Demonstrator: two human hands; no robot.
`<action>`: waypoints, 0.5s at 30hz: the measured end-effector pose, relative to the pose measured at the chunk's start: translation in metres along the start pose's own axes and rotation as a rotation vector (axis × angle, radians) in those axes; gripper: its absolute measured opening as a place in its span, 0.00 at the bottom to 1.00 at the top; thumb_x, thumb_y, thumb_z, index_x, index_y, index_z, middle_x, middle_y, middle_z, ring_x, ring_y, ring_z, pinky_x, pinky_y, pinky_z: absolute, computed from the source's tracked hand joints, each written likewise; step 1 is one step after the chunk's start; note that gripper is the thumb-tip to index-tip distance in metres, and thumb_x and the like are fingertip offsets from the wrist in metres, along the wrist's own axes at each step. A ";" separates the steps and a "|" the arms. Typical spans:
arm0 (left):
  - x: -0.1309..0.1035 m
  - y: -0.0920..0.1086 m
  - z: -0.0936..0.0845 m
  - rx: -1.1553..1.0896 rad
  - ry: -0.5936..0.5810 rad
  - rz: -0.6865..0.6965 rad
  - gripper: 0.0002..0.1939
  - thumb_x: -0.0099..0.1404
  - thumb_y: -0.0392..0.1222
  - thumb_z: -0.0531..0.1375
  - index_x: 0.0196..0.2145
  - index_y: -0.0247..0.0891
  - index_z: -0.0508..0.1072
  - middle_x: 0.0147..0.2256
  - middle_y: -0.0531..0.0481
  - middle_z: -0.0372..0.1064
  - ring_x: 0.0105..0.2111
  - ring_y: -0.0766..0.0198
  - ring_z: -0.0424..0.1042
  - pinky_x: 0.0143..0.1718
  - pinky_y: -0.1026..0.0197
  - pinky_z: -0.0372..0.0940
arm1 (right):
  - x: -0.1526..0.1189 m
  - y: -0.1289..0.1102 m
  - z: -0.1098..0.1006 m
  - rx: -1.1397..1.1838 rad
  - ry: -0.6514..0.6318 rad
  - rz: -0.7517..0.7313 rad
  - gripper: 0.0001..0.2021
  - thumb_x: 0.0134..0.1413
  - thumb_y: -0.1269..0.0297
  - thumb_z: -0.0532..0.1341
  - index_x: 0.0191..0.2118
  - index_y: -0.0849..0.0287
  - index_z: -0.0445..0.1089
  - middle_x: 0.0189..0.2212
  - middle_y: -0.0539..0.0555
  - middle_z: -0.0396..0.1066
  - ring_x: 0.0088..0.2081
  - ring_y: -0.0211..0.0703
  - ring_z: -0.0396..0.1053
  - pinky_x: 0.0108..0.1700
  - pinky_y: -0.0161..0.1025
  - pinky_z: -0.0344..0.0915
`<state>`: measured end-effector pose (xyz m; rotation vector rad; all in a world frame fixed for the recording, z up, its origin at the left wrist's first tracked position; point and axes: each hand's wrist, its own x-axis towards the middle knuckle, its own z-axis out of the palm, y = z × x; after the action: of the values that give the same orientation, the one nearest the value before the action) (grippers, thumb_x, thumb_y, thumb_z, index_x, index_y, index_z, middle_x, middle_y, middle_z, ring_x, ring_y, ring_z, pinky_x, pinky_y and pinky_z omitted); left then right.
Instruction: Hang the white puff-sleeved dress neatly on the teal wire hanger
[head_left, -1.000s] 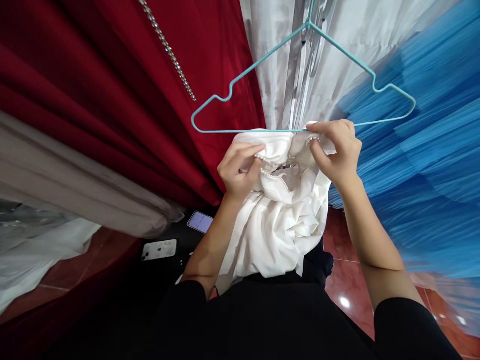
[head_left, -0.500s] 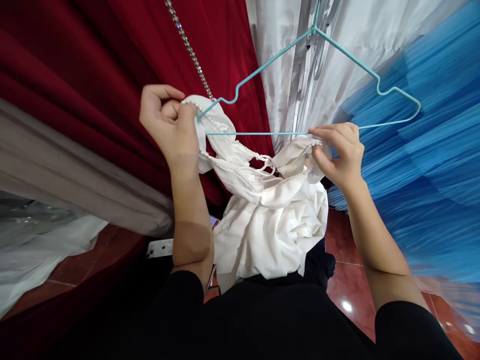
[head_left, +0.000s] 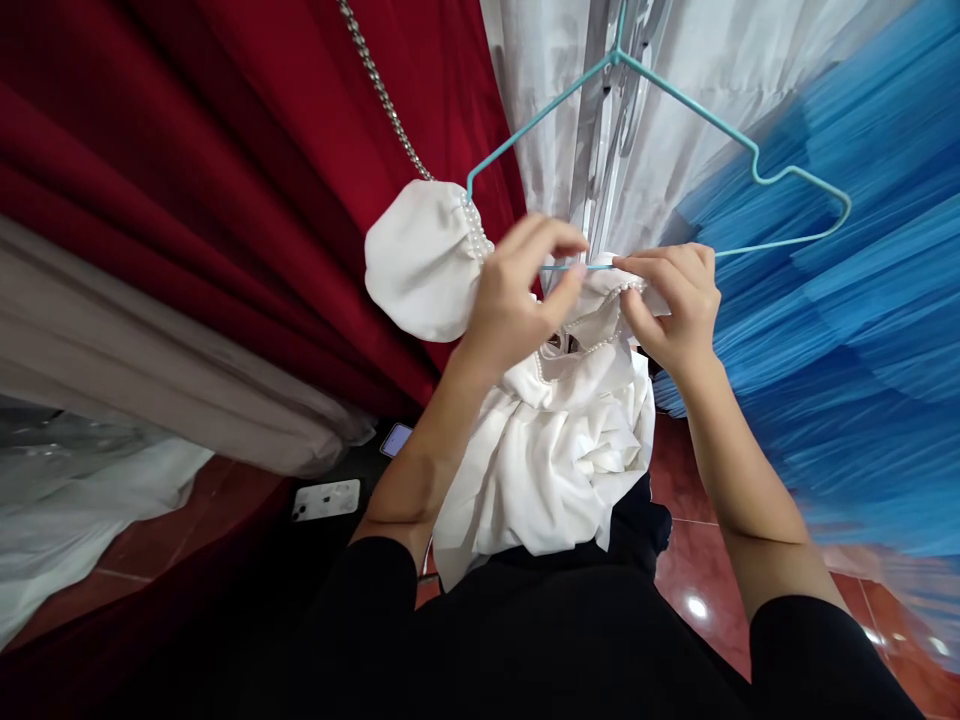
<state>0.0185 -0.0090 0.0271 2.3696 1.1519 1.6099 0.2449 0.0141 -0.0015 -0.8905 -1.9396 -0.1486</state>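
A white dress (head_left: 559,470) with pearl trim lies bunched against my front, its upper part raised to a light-blue wire hanger (head_left: 694,103). One white puff sleeve (head_left: 420,262) hangs at the hanger's left end. Beside that sleeve is my left hand (head_left: 521,295), holding nothing, with thumb and fingers apart near the hanger's bottom bar. It covers part of the neckline. My right hand (head_left: 675,305) pinches the dress's other pearl-edged shoulder, just under the bar.
Dark red fabric (head_left: 247,150) hangs on the left, with a rhinestone chain (head_left: 382,90) in front. Blue tulle (head_left: 840,300) fills the right side. A white phone (head_left: 326,499) and another lit phone (head_left: 395,440) lie at lower left. The floor (head_left: 694,560) is red tile.
My left hand has let go of the left shoulder and moved right to the middle. The left sleeve now sits on the hanger's end. My right hand keeps its pinch.
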 end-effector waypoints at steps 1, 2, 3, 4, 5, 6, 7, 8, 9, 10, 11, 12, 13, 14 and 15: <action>-0.005 0.002 0.007 0.013 -0.074 -0.008 0.06 0.83 0.41 0.58 0.49 0.44 0.75 0.48 0.49 0.78 0.49 0.57 0.78 0.54 0.51 0.71 | -0.001 0.000 0.000 0.009 0.000 -0.011 0.12 0.72 0.55 0.57 0.51 0.45 0.77 0.46 0.51 0.82 0.47 0.53 0.80 0.64 0.63 0.68; -0.008 0.002 0.013 0.028 -0.116 -0.015 0.08 0.82 0.36 0.57 0.50 0.44 0.76 0.47 0.49 0.79 0.48 0.56 0.78 0.55 0.51 0.70 | -0.003 0.000 0.001 0.010 0.000 -0.020 0.11 0.71 0.56 0.58 0.51 0.44 0.77 0.46 0.51 0.82 0.48 0.54 0.80 0.65 0.64 0.67; -0.010 0.001 0.018 0.039 -0.122 -0.027 0.10 0.81 0.33 0.56 0.50 0.44 0.76 0.46 0.49 0.80 0.48 0.56 0.79 0.55 0.50 0.69 | -0.007 0.000 0.001 0.003 0.010 -0.020 0.11 0.70 0.56 0.59 0.51 0.44 0.77 0.47 0.52 0.81 0.50 0.56 0.79 0.66 0.66 0.66; -0.011 0.000 0.021 0.041 -0.108 -0.040 0.13 0.80 0.31 0.55 0.49 0.44 0.77 0.45 0.50 0.81 0.48 0.56 0.79 0.55 0.50 0.68 | -0.012 0.001 0.000 -0.012 0.039 -0.010 0.10 0.68 0.56 0.60 0.49 0.44 0.77 0.49 0.53 0.80 0.52 0.58 0.79 0.67 0.67 0.66; -0.010 -0.001 0.023 0.035 -0.091 -0.053 0.14 0.80 0.30 0.54 0.48 0.44 0.78 0.44 0.50 0.81 0.47 0.56 0.79 0.55 0.51 0.68 | -0.019 0.002 -0.001 -0.033 0.095 0.009 0.09 0.66 0.56 0.61 0.48 0.44 0.77 0.50 0.54 0.79 0.55 0.60 0.78 0.67 0.68 0.65; -0.009 -0.003 0.023 0.020 -0.079 -0.062 0.15 0.79 0.30 0.54 0.47 0.44 0.78 0.43 0.50 0.82 0.47 0.56 0.79 0.54 0.51 0.68 | -0.027 0.004 -0.005 -0.058 0.168 0.040 0.08 0.64 0.57 0.62 0.46 0.45 0.77 0.51 0.56 0.78 0.56 0.62 0.76 0.66 0.68 0.66; -0.008 -0.004 0.022 0.003 -0.074 -0.065 0.15 0.79 0.30 0.54 0.46 0.45 0.78 0.43 0.50 0.82 0.47 0.56 0.80 0.53 0.51 0.68 | -0.034 0.007 -0.010 -0.078 0.249 0.086 0.07 0.61 0.58 0.64 0.44 0.47 0.77 0.49 0.58 0.76 0.55 0.63 0.76 0.63 0.67 0.68; -0.008 -0.005 0.020 -0.010 -0.074 -0.066 0.15 0.78 0.30 0.55 0.45 0.45 0.79 0.43 0.50 0.82 0.47 0.56 0.80 0.52 0.52 0.68 | -0.041 0.010 -0.017 -0.086 0.326 0.154 0.07 0.59 0.60 0.65 0.42 0.48 0.76 0.46 0.59 0.76 0.50 0.61 0.76 0.58 0.64 0.71; -0.007 -0.006 0.019 -0.018 -0.074 -0.066 0.14 0.78 0.30 0.55 0.44 0.44 0.79 0.42 0.50 0.82 0.46 0.56 0.80 0.51 0.52 0.68 | -0.046 0.015 -0.026 -0.075 0.378 0.246 0.06 0.56 0.62 0.65 0.41 0.50 0.75 0.41 0.58 0.74 0.44 0.57 0.75 0.51 0.59 0.72; -0.007 -0.006 0.017 -0.022 -0.074 -0.067 0.14 0.78 0.29 0.56 0.43 0.44 0.79 0.42 0.50 0.82 0.45 0.56 0.80 0.51 0.51 0.68 | -0.048 0.020 -0.037 -0.052 0.409 0.352 0.05 0.55 0.63 0.65 0.39 0.50 0.74 0.36 0.55 0.73 0.38 0.53 0.73 0.45 0.55 0.71; -0.007 -0.007 0.015 -0.025 -0.072 -0.068 0.14 0.77 0.29 0.56 0.42 0.44 0.80 0.41 0.50 0.82 0.45 0.56 0.80 0.51 0.51 0.68 | -0.047 0.025 -0.050 -0.030 0.433 0.455 0.04 0.53 0.65 0.65 0.36 0.50 0.71 0.32 0.53 0.70 0.33 0.49 0.69 0.40 0.51 0.69; -0.008 -0.008 0.014 -0.032 -0.070 -0.069 0.14 0.77 0.29 0.56 0.42 0.43 0.80 0.41 0.50 0.82 0.44 0.55 0.80 0.51 0.51 0.68 | -0.042 0.030 -0.062 -0.020 0.469 0.538 0.05 0.52 0.66 0.65 0.33 0.50 0.68 0.29 0.50 0.68 0.29 0.46 0.66 0.37 0.48 0.66; -0.008 -0.008 0.013 -0.043 -0.072 -0.070 0.14 0.76 0.29 0.56 0.42 0.43 0.80 0.40 0.50 0.82 0.44 0.55 0.80 0.51 0.50 0.68 | -0.034 0.035 -0.074 -0.023 0.506 0.594 0.08 0.51 0.67 0.65 0.31 0.48 0.65 0.27 0.49 0.66 0.28 0.44 0.64 0.35 0.47 0.64; -0.008 -0.009 0.012 -0.059 -0.075 -0.071 0.15 0.76 0.28 0.57 0.41 0.43 0.81 0.40 0.50 0.82 0.44 0.55 0.80 0.51 0.50 0.69 | -0.024 0.039 -0.085 -0.061 0.569 0.598 0.10 0.49 0.69 0.65 0.28 0.47 0.62 0.26 0.49 0.64 0.28 0.44 0.63 0.35 0.46 0.62; -0.007 -0.009 0.011 -0.075 -0.082 -0.070 0.15 0.75 0.28 0.56 0.41 0.43 0.81 0.40 0.50 0.82 0.43 0.55 0.80 0.51 0.50 0.69 | -0.012 0.043 -0.094 -0.102 0.604 0.586 0.13 0.47 0.70 0.65 0.26 0.46 0.60 0.25 0.48 0.63 0.28 0.42 0.61 0.35 0.45 0.61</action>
<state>0.0213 -0.0027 0.0121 2.2987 1.1249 1.4929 0.3437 -0.0029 0.0281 -1.2722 -1.0756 -0.1472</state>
